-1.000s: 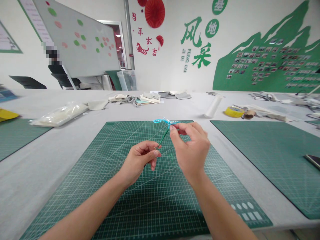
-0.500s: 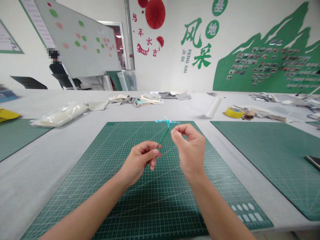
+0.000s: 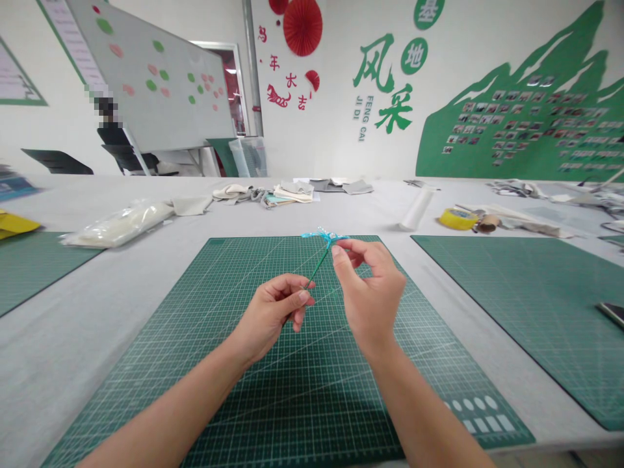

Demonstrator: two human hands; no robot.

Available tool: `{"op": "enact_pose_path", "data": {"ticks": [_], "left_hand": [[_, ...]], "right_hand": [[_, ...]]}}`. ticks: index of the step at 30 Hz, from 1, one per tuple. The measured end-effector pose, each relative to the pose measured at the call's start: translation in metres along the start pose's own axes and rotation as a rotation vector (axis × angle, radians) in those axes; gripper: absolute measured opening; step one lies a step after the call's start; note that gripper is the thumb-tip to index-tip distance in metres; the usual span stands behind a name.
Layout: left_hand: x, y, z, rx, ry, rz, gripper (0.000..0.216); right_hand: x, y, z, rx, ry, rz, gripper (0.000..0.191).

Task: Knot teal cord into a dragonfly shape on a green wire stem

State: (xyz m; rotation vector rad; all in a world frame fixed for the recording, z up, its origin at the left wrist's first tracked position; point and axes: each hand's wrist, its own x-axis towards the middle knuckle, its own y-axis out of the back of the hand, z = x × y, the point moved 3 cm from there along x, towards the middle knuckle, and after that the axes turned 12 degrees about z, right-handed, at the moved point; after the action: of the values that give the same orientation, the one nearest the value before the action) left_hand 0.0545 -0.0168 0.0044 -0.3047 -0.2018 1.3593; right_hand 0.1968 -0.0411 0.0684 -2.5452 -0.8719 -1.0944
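Note:
A small blue artificial flower (image 3: 322, 236) with pale bead-like tips tops a thin green stem (image 3: 318, 267). My left hand (image 3: 279, 305) is closed, pinching the lower part of that stem between thumb and fingers. The flower is tilted up and to the right. At its right side, the thumb and forefinger of my right hand (image 3: 370, 286) are closed on a blue petal just below the blossom. The fingertips partly cover this petal. Both hands are above a green gridded cutting mat (image 3: 234, 383).
More cutting mats lie left (image 3: 43, 266) and right (image 3: 517, 312). Behind are a plastic-wrapped bundle (image 3: 119, 223), fabric scraps (image 3: 292, 192), a white roll (image 3: 418, 208) and yellow tape (image 3: 458, 219). A phone-like object (image 3: 611, 314) is at right. A person (image 3: 110, 130) sits far left.
My right hand's fingers have moved from just right of the flower onto its right petal, opening out slightly along it. My left hand keeps the stem in the same place.

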Motion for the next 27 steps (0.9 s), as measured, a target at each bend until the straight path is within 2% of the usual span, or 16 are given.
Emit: {"op": "enact_pose_path", "data": {"ticks": [4, 7, 9, 10, 15, 27], "left_hand": [[0.000, 0.000, 0.000, -0.016, 0.010, -0.012, 0.015], [0.000, 0.000, 0.001, -0.051, 0.026, -0.024, 0.014], [0.000, 0.001, 0.001, -0.071, 0.031, -0.026, 0.014], [0.000, 0.001, 0.002, -0.076, 0.031, -0.026, 0.013], [0.000, 0.001, 0.003, -0.085, 0.030, -0.034, 0.013], [0.000, 0.002, 0.002, -0.089, 0.039, -0.030, 0.013]], "right_hand": [[-0.002, -0.005, 0.006, 0.106, -0.087, -0.033, 0.010], [-0.007, -0.014, 0.014, 0.355, -0.302, -0.196, 0.021], [-0.010, -0.017, 0.018, 0.478, -0.437, -0.294, 0.019], [-0.011, -0.016, 0.020, 0.500, -0.473, -0.298, 0.016], [-0.009, -0.005, 0.022, 0.447, -0.463, -0.142, 0.007], [-0.010, -0.001, 0.030, 0.398, -0.441, -0.057, 0.007]]}}
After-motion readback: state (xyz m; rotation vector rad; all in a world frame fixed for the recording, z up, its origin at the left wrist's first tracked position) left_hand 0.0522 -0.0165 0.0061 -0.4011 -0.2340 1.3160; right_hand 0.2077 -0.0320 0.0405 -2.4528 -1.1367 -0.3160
